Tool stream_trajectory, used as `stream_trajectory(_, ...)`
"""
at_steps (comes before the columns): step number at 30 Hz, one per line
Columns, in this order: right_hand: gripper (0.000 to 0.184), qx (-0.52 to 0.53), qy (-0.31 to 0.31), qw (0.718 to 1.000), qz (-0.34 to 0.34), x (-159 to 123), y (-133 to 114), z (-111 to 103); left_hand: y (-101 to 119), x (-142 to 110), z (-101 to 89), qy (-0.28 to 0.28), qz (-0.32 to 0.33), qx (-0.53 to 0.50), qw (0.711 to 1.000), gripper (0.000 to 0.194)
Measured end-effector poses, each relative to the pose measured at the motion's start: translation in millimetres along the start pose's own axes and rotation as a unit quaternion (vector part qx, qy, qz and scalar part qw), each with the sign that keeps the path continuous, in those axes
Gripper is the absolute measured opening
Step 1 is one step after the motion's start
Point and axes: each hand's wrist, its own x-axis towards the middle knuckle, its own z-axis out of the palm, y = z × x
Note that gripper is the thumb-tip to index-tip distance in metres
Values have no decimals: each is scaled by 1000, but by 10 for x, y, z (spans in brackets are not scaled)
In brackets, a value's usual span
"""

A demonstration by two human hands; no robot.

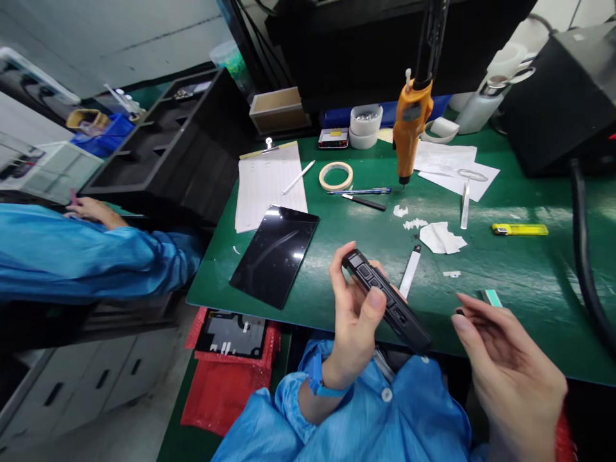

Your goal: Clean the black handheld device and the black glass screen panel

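Note:
My left hand [353, 314] is closed around a long black handheld device [392, 308] that has raised oval and angular shapes along its face. The device is tilted over the front edge of the green table. To its right, my right hand [510, 366] pinches a tiny dark piece [459, 312] between thumb and fingertips, apart from the device. What this piece is cannot be made out. A white strip-like tool with a dark tip [410, 273] lies just behind the device. Near my right fingers is a small teal and white block [491, 298], partly hidden.
A glossy black panel [275, 255] and a clipboard [269, 186] lie at left. An orange electric screwdriver [412, 131] hangs over the table. Behind are a tape roll [335, 166], paper scraps [440, 238] and a yellow cutter [520, 230]. A co-worker's blue sleeve [86, 256] is at far left.

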Motion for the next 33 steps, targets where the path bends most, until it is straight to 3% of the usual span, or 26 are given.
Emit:
stream_trajectory(4, 16, 44, 1, 998, 51, -63, -176, -105, -29, -25, -9, -2, 35, 12, 999, 62)
stream_trajectory(8, 22, 111, -26, 990, 82, -66, -247, -222, -69, -57, -23, -12, 42, 23, 999, 53)
stream_trajectory(13, 37, 180, -40, 977, 104, -70, -250, -261, -73, -83, -14, -28, 19, 3, 999, 55)
stream_trajectory(22, 32, 201, -32, 978, 43, -116, -338, -224, -63, -98, 14, -14, -99, -15, 995, 72)
stream_trajectory(28, 30, 212, -37, 975, 60, -123, -338, -268, -59, -103, 42, -20, -85, -22, 996, 72)
stream_trajectory(33, 40, 247, -60, 965, 70, -72, -305, -254, -71, -119, 50, -44, -69, -33, 996, 74)
